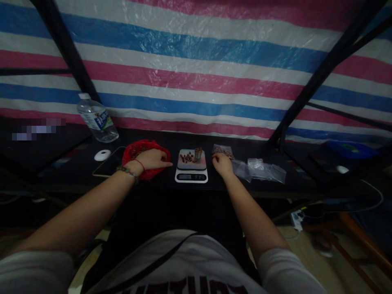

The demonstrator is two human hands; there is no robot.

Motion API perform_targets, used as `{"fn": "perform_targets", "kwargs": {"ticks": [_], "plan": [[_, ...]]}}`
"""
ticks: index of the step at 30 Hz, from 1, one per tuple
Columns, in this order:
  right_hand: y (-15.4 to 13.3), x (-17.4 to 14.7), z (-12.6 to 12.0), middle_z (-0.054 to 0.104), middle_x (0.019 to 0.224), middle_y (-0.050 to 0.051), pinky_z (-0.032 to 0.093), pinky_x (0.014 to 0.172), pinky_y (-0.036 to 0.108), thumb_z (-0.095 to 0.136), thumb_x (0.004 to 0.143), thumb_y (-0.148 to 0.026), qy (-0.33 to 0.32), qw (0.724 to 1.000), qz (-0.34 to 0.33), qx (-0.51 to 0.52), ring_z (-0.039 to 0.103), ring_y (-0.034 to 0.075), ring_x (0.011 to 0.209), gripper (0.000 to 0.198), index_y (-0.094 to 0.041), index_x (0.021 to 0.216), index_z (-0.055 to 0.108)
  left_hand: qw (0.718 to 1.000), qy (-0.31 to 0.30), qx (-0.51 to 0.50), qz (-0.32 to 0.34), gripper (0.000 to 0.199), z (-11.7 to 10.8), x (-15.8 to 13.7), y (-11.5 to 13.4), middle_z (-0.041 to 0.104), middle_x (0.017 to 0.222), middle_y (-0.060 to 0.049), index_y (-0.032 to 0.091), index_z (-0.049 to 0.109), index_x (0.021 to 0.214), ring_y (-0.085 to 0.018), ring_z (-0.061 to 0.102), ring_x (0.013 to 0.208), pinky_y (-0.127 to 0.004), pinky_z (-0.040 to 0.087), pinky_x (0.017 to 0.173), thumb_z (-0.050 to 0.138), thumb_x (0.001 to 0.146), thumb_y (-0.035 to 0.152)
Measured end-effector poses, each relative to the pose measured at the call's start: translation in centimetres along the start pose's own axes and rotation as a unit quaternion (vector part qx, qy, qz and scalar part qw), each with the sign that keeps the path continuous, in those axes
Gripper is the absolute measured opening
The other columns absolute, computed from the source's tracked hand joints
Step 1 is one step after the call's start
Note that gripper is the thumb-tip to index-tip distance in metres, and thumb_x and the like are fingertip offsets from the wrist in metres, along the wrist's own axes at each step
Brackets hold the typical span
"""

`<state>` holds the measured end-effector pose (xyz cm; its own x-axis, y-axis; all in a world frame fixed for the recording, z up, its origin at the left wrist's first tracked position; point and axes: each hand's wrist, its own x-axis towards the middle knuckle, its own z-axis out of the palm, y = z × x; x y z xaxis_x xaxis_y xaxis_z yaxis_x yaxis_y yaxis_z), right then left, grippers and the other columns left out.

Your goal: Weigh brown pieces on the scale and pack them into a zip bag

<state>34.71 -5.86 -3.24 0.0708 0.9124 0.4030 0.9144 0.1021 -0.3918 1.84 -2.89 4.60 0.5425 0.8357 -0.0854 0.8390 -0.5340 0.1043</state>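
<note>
My left hand (pixel 152 159) lies over a red plastic bag (pixel 147 174) of small brown pieces, its thumb apart from its fingers and some fingertips hidden. My right hand (pixel 222 163) rests loosely at the near edge of a clear zip bag (pixel 227 150) of brown pieces, its fingers slightly bent and apart. Between my hands stands a white digital scale (pixel 191 177) with a lit display too small to read. On its platform are loose brown pieces (pixel 186 157) and a small metallic-looking cup (pixel 198 154) heaped with more of them.
Several flat clear zip bags (pixel 266 171) lie right of my right hand. At the left are a phone (pixel 107 165), a white rounded object (pixel 102 155) and a clear water bottle (pixel 98 120). Dark frame bars (pixel 294 108) stand before a striped plastic sheet (pixel 190 73).
</note>
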Motion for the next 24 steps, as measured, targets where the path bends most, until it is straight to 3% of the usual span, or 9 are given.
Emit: {"fn": "perform_targets", "kwargs": {"ticks": [3,6,9,12,16,18,22,24], "plan": [[0.1,0.4,-0.7,0.067,0.102,0.007,0.043,0.090,0.030,0.047,0.082,-0.021,0.019,1.000,0.002,0.001,0.060,0.019,0.098,0.025,-0.018,0.097,0.068,0.999,-0.017,0.042,-0.019,0.035,-0.1,0.1,0.6,0.070,0.085,-0.008,0.020,0.070,0.085,-0.021,0.063,0.077,-0.026,0.045,0.070,0.048,0.080,0.047],[0.6,1.1,-2.7,0.068,0.101,0.007,0.045,0.086,0.030,0.048,0.082,-0.023,0.028,0.999,0.023,-0.008,0.062,0.020,0.095,0.026,-0.018,0.098,0.068,0.997,0.029,0.055,-0.049,0.035,0.0,0.5,0.5,0.069,0.089,-0.011,0.017,0.066,0.085,-0.024,0.063,0.079,-0.029,0.045,0.070,0.038,0.085,0.038],[1.9,1.5,-5.3,0.069,0.096,0.009,0.046,0.081,0.030,0.051,0.082,-0.027,-0.020,0.998,0.059,-0.021,0.064,0.022,0.091,0.026,-0.018,0.098,0.069,0.988,0.120,0.023,-0.096,0.039,0.2,0.4,0.0,0.068,0.090,-0.013,0.015,0.061,0.096,-0.024,0.064,0.079,-0.031,0.045,0.072,0.030,0.090,0.038],[3.8,1.3,-7.2,0.069,0.100,0.011,0.047,0.080,0.031,0.063,0.076,-0.031,-0.113,0.989,0.086,-0.031,0.064,0.025,0.093,0.033,-0.017,0.106,0.068,0.974,0.187,0.002,-0.132,0.042,0.4,0.0,-0.5,0.068,0.088,-0.013,0.015,0.057,0.103,-0.024,0.064,0.079,-0.031,0.045,0.073,0.024,0.092,0.039],[5.8,0.5,-7.9,0.062,0.121,0.014,0.048,0.087,0.033,0.078,0.059,-0.029,-0.263,0.956,0.117,-0.052,0.061,0.028,0.106,0.073,-0.016,0.127,0.055,0.989,0.101,0.022,-0.104,0.038,1.1,-0.3,-0.6,0.068,0.091,-0.015,0.013,0.058,0.099,-0.025,0.065,0.082,-0.032,0.046,0.075,0.028,0.091,0.034],[6.4,0.4,-8.1,0.054,0.131,0.015,0.046,0.093,0.036,0.079,0.057,-0.031,-0.303,0.941,0.131,-0.073,0.056,0.030,0.114,0.084,-0.016,0.134,0.048,0.994,0.058,0.042,-0.087,0.035,1.6,-0.4,-0.5,0.068,0.093,-0.016,0.012,0.059,0.099,-0.026,0.066,0.083,-0.033,0.046,0.076,0.030,0.090,0.030],[6.9,0.4,-8.5,0.045,0.140,0.016,0.043,0.097,0.042,0.080,0.054,-0.033,-0.305,0.931,0.155,-0.128,0.046,0.035,0.125,0.090,-0.019,0.136,0.045,0.992,0.086,0.052,-0.083,0.036,1.7,-0.7,-0.3,0.068,0.094,-0.016,0.012,0.061,0.097,-0.025,0.066,0.082,-0.034,0.045,0.078,0.030,0.090,0.031],[7.0,0.4,-8.6,0.047,0.137,0.018,0.045,0.093,0.043,0.080,0.053,-0.032,-0.315,0.920,0.179,-0.147,0.048,0.036,0.122,0.094,-0.018,0.138,0.042,0.991,0.114,0.033,-0.068,0.036,1.4,-1.0,-0.2,0.069,0.092,-0.014,0.014,0.062,0.092,-0.024,0.065,0.082,-0.033,0.045,0.079,0.031,0.090,0.032]]}}
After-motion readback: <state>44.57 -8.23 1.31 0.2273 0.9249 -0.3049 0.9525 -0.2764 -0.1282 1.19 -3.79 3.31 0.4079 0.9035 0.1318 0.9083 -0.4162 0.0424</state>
